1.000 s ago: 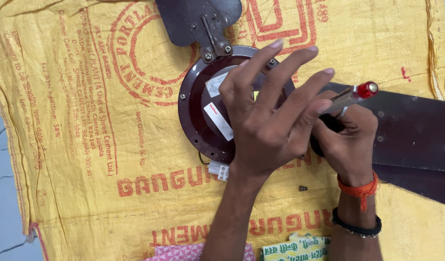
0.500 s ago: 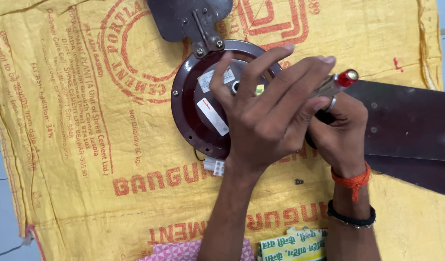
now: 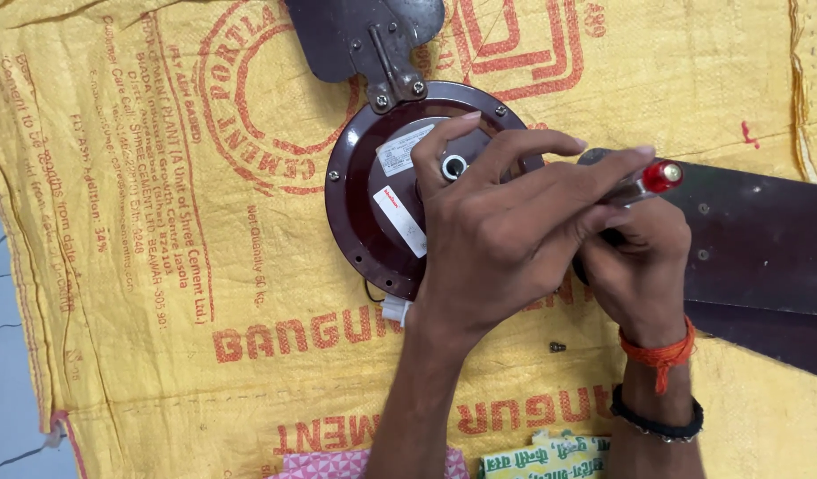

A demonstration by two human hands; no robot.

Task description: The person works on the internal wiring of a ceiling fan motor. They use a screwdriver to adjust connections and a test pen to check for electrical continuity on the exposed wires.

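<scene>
A dark maroon ceiling fan motor [image 3: 366, 186] lies on a yellow woven sack [image 3: 142, 266], white labels on its face. My left hand [image 3: 506, 231] rests over the motor's right half, fingers spread toward the central shaft hole [image 3: 453, 166]. My right hand [image 3: 639, 257] sits just right of it, closed around a screwdriver with a red-tipped handle [image 3: 660, 176], over the joint where a dark fan blade [image 3: 763, 239] meets the motor. The screwdriver's tip is hidden under my hands. Another blade [image 3: 355, 31] runs off the top.
A small loose screw [image 3: 557, 347] lies on the sack below my hands. A white wire connector [image 3: 396, 310] pokes out under the motor. Small packets, pink [image 3: 364, 466] and yellow-green [image 3: 541, 457], sit at the bottom edge. Grey floor [image 3: 4, 372] shows at left.
The view has shifted slightly, so the motor sits lower. My left fingers have curled and lowered onto the motor hub. My right hand still grips the screwdriver in about the same spot.
</scene>
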